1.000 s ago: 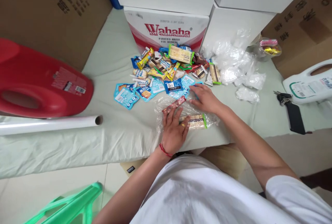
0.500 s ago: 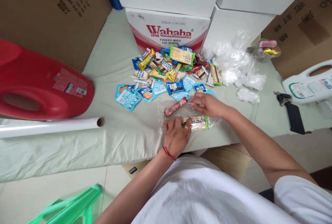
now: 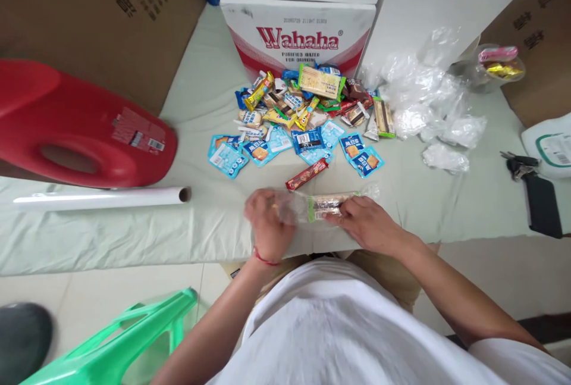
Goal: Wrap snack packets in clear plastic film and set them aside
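A clear plastic bag (image 3: 297,207) stretches between my hands near the table's front edge. Its left end is in the closed fingers of my left hand (image 3: 270,224), which is blurred by motion. Within the bag, as far as I can see, lies a long biscuit pack (image 3: 332,202) with green ends. My right hand (image 3: 368,224) grips this pack through the film at its right part, thumb and fingers against its near side. Just beyond the bag, a red-wrapped snack bar (image 3: 307,174) rests slantwise on the cloth, touched by neither hand.
Behind the bar is a pile of wrapped snacks (image 3: 289,102) with several light-blue packets (image 3: 228,160) before it. Crumpled clear bags (image 3: 428,99) lie at the right. A red jug (image 3: 89,129) and white roll (image 3: 102,199) are left; a black phone (image 3: 542,203) is far right.
My left hand has moved left, pulling the bag's end. My right hand has come down from beside the red bar onto the biscuit pack. The red bar now lies apart from the bag.
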The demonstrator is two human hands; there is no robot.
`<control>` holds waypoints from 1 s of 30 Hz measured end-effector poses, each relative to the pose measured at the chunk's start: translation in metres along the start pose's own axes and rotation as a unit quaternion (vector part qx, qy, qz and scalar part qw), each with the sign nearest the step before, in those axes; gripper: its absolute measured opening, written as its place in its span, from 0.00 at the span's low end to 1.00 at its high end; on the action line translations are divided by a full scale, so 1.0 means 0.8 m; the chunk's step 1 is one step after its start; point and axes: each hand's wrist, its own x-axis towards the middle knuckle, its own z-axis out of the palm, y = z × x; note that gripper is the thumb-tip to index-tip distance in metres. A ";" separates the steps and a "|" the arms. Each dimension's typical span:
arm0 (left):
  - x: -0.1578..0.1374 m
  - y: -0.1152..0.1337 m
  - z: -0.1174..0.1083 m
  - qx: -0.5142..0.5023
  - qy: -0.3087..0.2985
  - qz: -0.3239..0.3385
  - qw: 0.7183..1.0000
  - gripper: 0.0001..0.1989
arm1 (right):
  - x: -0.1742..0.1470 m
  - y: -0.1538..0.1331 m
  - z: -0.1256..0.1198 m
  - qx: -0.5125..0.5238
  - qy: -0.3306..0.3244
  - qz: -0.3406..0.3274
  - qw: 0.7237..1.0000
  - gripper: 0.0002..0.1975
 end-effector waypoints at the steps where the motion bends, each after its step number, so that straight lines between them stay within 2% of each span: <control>1: 0.008 -0.010 -0.006 -0.015 0.022 -0.059 0.998 0.07 | -0.001 -0.002 -0.002 0.006 -0.005 -0.004 1.000 0.23; 3: 0.028 -0.022 -0.018 -0.060 0.048 -0.154 0.985 0.08 | -0.002 -0.004 -0.006 0.013 -0.011 -0.009 1.000 0.22; 5: 0.050 -0.020 -0.028 -0.099 0.051 -0.172 0.979 0.13 | -0.002 -0.005 -0.007 0.017 -0.014 -0.007 1.000 0.22; 6: 0.060 -0.015 -0.032 -0.125 0.035 -0.151 0.980 0.16 | -0.002 -0.006 -0.007 0.020 -0.014 -0.005 1.000 0.22; 7: 0.069 -0.007 -0.035 -0.141 -0.002 -0.115 0.983 0.18 | -0.002 -0.006 -0.007 0.025 -0.014 -0.002 1.000 0.22; 9: 0.080 0.010 -0.037 -0.117 -0.114 -0.024 0.986 0.24 | -0.003 -0.005 -0.007 0.042 -0.010 0.003 0.999 0.22; 11: 0.083 0.019 -0.035 -0.024 -0.232 0.046 0.971 0.32 | -0.006 -0.004 -0.008 0.070 -0.004 0.009 0.998 0.21; 13: 0.078 0.015 -0.031 0.061 -0.303 0.068 0.949 0.36 | -0.010 -0.004 -0.010 0.109 0.009 0.019 0.994 0.21; 15: 0.069 0.002 -0.030 0.095 -0.331 0.067 0.936 0.27 | -0.016 -0.005 -0.010 0.148 0.034 0.038 0.988 0.22; 17: 0.059 -0.012 -0.034 0.090 -0.323 0.057 0.940 0.12 | -0.021 -0.008 -0.008 0.164 0.056 0.065 0.983 0.23; 18: 0.055 -0.016 -0.038 0.074 -0.312 0.052 0.946 0.09 | -0.023 -0.011 -0.006 0.161 0.061 0.080 0.982 0.23; 20: 0.047 -0.016 -0.050 0.021 -0.288 0.034 0.957 0.10 | -0.025 -0.016 -0.002 0.141 0.056 0.110 0.982 0.22; 22: 0.041 -0.004 -0.062 -0.044 -0.286 -0.030 0.957 0.11 | -0.024 -0.021 0.001 0.126 0.045 0.130 0.982 0.21; 24: 0.034 0.017 -0.066 -0.118 -0.305 -0.137 0.935 0.12 | -0.022 -0.025 0.003 0.120 0.040 0.136 0.983 0.20; 26: 0.026 0.043 -0.059 -0.204 -0.317 -0.236 0.896 0.14 | -0.017 -0.029 0.004 0.115 0.041 0.135 0.983 0.19; 27: 0.021 0.055 -0.050 -0.245 -0.317 -0.263 0.878 0.13 | -0.015 -0.031 0.004 0.112 0.042 0.135 0.984 0.19; 29: 0.011 0.076 -0.025 -0.287 -0.316 -0.265 0.865 0.11 | -0.011 -0.034 0.003 0.109 0.042 0.139 0.983 0.19; 30: 0.006 0.083 -0.012 -0.278 -0.307 -0.238 0.878 0.08 | -0.011 -0.035 0.002 0.112 0.041 0.141 0.983 0.20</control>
